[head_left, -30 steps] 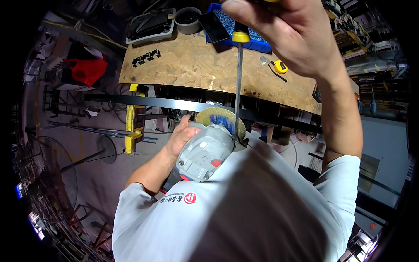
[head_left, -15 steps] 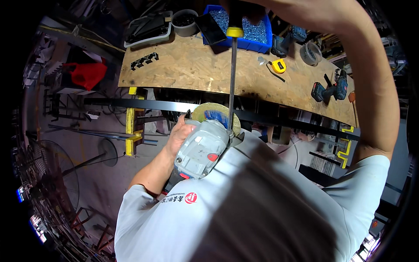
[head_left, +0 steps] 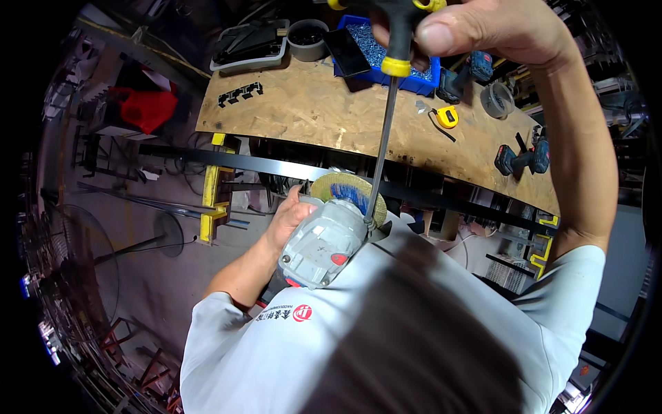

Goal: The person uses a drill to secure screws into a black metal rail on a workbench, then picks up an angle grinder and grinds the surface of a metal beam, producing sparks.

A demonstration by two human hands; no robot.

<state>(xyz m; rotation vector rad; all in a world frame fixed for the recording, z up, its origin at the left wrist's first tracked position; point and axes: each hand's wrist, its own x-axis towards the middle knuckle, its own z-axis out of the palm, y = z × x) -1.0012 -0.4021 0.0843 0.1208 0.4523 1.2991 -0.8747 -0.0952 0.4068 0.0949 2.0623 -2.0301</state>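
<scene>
A grey angle grinder [head_left: 323,241] with a gold and blue disc [head_left: 321,188] rests against the front of my shirt. My left hand [head_left: 292,219] is wrapped round its left side, near the disc. My right hand [head_left: 486,31] is raised at the upper right, gripping the black and yellow handle of a T-handle wrench [head_left: 384,134]. The wrench's long metal shaft slants down, and its lower end meets the right side of the grinder beside the disc. The exact contact at the tip is too small to make out.
Beyond the grinder is a wooden bench [head_left: 289,103] with a blue bin of screws [head_left: 417,84], a yellow tape measure [head_left: 447,116], a cordless drill [head_left: 524,160] and black brackets [head_left: 241,94]. A long dark metal bar [head_left: 255,163] runs across yellow supports [head_left: 212,186].
My right hand and the wrench handle have come further into view and moved right, so the shaft leans more. Its lower end stays at the grinder. The whole view has shifted slightly.
</scene>
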